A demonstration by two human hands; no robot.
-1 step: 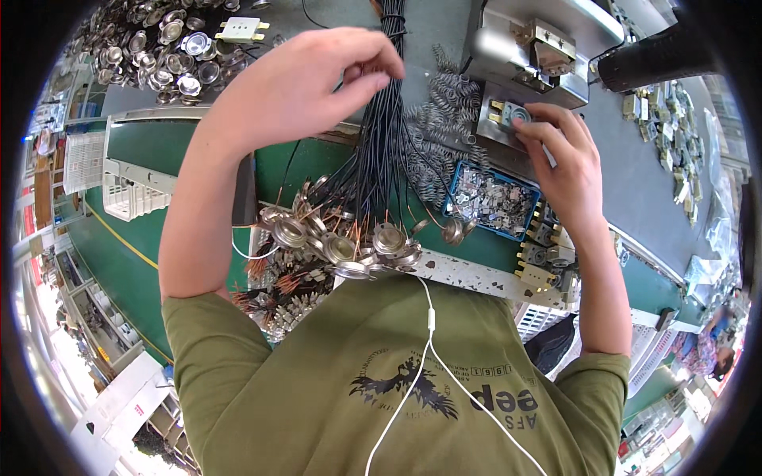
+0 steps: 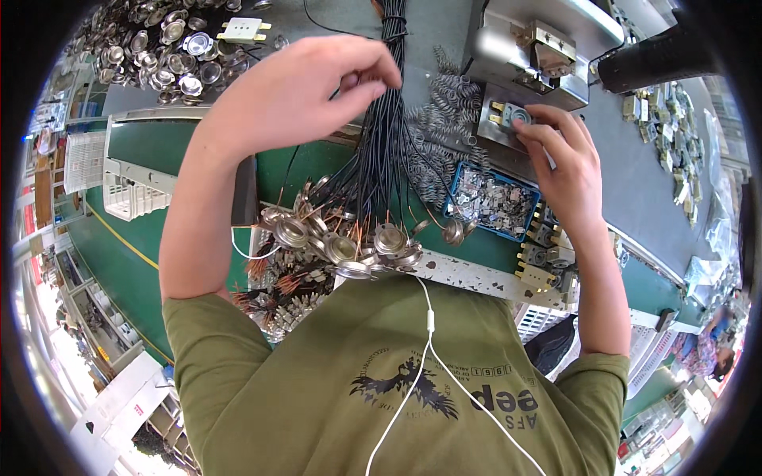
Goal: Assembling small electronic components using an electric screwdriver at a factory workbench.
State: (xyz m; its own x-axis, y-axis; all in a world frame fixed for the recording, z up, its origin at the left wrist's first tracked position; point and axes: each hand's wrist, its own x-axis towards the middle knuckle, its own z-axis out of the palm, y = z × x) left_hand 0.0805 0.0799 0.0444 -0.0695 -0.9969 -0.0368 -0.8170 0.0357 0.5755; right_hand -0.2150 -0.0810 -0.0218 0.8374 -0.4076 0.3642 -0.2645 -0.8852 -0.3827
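A small pale block (image 2: pixel 516 113) lies on a metal plate (image 2: pixel 502 138), its two brass tabs (image 2: pixel 497 105) pointing left.

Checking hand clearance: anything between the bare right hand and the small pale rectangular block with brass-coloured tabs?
Nothing visible. The bare right hand appears to touch the small pale rectangular block with brass-coloured tabs, which lies on a flat grey metal plate. The silver metal machine stands beyond the block, not between them.

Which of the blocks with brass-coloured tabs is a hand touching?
The block on the metal plate by the machine: the right hand touches it, while the other tabbed blocks show no hand on them.
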